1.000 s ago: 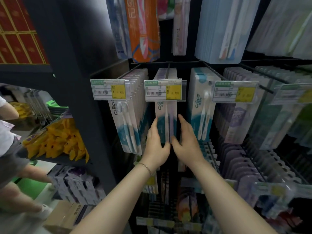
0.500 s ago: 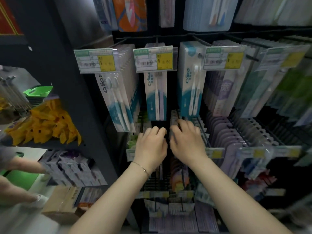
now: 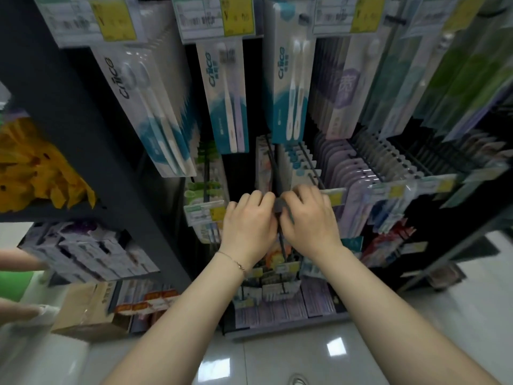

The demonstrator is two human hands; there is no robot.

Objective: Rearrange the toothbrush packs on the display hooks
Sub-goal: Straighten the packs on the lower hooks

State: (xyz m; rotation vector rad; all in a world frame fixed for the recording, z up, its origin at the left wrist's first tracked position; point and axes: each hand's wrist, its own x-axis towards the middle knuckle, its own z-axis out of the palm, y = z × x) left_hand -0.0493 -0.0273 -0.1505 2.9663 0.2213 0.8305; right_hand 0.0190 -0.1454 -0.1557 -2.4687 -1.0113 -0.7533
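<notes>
Far to the left of the dark metal display hook [image 3: 273, 168] in the middle, crumpled yellow packets [image 3: 36, 173] are sitting on a shelf. Nearer it, up and to the left, tall white-and-teal toothbrush packs [image 3: 155, 112] are hanging in a thick row under yellow price labels. Just left of the hook's front end, the left hand [image 3: 249, 220] is hovering knuckles up with its fingers curled tightly. They are touching the grey plastic tag holder [image 3: 279, 208] on the hook's tip, though I cannot tell whether they are gripping it (the fingertips are hidden). A few pale toothbrush packs [image 3: 262, 162] are hanging far back on the hook. Just right of the tip, the right hand [image 3: 308, 218] is meeting the left, fingers also curled, thumb and fingers pinching the tag holder. To the right of the hook, white-and-blue toothbrush packs [image 3: 298, 165] are filling the neighbouring peg. Further right, lilac blister packs [image 3: 352, 173] are hanging in long rows.
</notes>
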